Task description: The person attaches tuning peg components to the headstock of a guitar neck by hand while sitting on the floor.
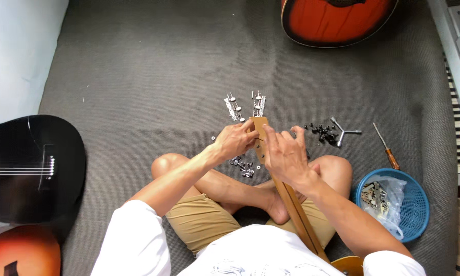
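Both hands grip the guitar headstock (260, 124): left hand (233, 140) on its left edge, right hand (286, 153) over its face. The wood looks stiff and light, best held by the neck (293, 209).

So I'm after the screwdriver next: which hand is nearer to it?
The right hand. It rests on the guitar headstock, with the screwdriver lying further right on the carpet. The left hand is on the headstock's far side.

Grey carpeted floor (153, 66) carries two tuner strips (245, 106), black pegs (322, 131), a three-way wrench (343, 133), a screwdriver (386, 148), and a blue basket (416, 204).
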